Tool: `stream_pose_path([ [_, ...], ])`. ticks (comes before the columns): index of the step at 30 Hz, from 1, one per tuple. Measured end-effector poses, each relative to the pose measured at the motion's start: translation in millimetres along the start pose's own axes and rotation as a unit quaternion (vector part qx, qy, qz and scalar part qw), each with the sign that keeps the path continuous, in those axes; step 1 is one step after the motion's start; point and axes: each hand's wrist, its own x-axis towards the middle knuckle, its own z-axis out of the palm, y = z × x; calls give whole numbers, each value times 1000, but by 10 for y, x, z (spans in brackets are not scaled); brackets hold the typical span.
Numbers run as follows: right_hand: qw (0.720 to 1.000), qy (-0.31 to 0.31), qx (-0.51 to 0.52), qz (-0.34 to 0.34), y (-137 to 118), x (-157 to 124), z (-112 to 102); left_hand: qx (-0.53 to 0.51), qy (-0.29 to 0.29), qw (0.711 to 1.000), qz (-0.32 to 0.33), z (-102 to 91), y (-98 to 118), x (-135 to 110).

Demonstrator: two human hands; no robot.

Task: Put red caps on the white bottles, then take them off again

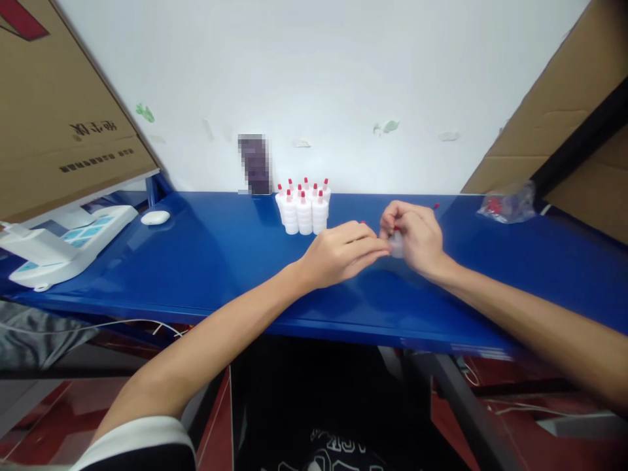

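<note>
At the far left we saw a cardboard box (53, 98) behind a white power strip (93, 232), with a white oval case (156, 218) just beside the strip on the blue table (196, 252). Further right, a dark pixelated rectangle (256, 163) stood upright against the white wall (343, 72), and near it we found a tight cluster of white bottles (305, 216), upright with red tips. Next came the left hand (343, 252), its fingers close together and reaching to the side of a translucent bottle (396, 246); we could not tell whether they gripped it. The right hand (417, 239) was around that bottle, thumb and forefinger pinched at its red cap (397, 228). Well apart, at the right, lay a clear bag (510, 204) with red pieces inside.
</note>
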Motion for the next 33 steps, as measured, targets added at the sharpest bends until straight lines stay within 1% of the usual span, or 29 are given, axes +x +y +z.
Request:
stream_pose_path([
  [3,1000,-8,14,19,24,26,-16,12,-26,999,23,21,-6,-32],
  [5,999,-9,32,32,52,46,-23,21,-56,997,39,38,-2,-59],
  [7,998,4,49,42,85,67,-28,35,-96,993,51,53,11,-81],
  [11,995,37,71,66,155,117,-51,50,-186,980,50,58,37,-96],
  [13,991,49,89,86,188,145,-78,45,-210,976,40,50,34,-94],
  [15,986,49,107,120,216,169,-113,33,-221,974,30,40,19,-91],
  [19,972,9,127,196,266,208,-174,2,-226,974,15,16,-8,-82],
  [22,963,15,128,237,303,232,-193,-11,-219,976,6,2,-15,-78],
  [25,962,25,113,247,316,240,-197,-21,-224,974,-12,-8,-25,-83],
  [29,961,32,107,253,278,222,-195,-48,-247,967,-42,-19,-43,-89],
  [33,966,23,97,240,236,207,-182,-62,-260,962,-45,-24,-52,-83],
])
